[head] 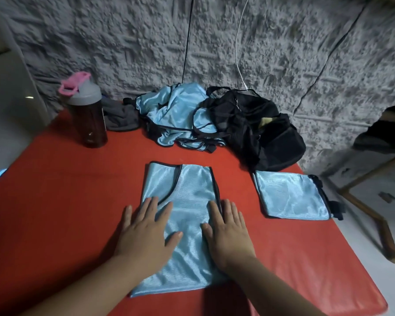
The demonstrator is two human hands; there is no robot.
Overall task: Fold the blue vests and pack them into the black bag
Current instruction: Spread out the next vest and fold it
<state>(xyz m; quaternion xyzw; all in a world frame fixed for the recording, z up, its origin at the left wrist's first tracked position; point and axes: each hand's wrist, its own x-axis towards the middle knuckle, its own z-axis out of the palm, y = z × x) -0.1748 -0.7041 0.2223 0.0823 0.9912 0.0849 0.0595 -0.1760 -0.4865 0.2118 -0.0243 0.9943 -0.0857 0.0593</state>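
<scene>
We have the half-folded blue vest (187, 215) lying lengthwise, its long axis running straight away from us on the red surface (66, 213). Our left hand (146, 233) and right hand (228, 233) press flat on it, fingers straight, gripping nothing, equally near. The black bag (260, 128) sits beyond, to the right.

Two bare hands lie at lower centre, the left hand (144, 233) and the right hand (228, 231). One half-folded shiny light-blue mesh vest (187, 201) lies at centre, one fully folded blue vest (292, 196) at right. One heap of unfolded blue vests (176, 115) sits at upper centre; its number cannot be told. One black fabric bag (258, 126). One dark bottle with a grey-and-pink lid (87, 110). One grey cloth (121, 117).
</scene>
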